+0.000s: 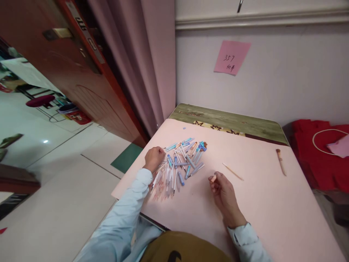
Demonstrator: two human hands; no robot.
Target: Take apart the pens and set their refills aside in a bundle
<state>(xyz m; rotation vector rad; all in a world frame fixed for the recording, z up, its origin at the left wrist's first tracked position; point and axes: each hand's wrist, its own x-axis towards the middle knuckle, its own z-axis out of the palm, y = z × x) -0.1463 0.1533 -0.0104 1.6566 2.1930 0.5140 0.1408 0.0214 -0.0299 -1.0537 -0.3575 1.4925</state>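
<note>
A heap of pen parts (181, 162), blue caps, clear barrels and thin refills, lies on the pink table (261, 203). My left hand (154, 158) rests closed at the heap's left edge, its fingers curled among the parts; what they grip is hidden. My right hand (222, 189) lies to the right of the heap with fingers curled, pinching a small orange cap (213, 178) at the fingertips. A thin pale refill (233, 171) lies just beyond my right hand.
A brown assembled pen (281, 162) lies at the table's right. A pink sticky note (231, 57) hangs on the wall. A red bag (321, 153) sits to the right, a curtain (147, 62) and wooden door (73, 62) to the left.
</note>
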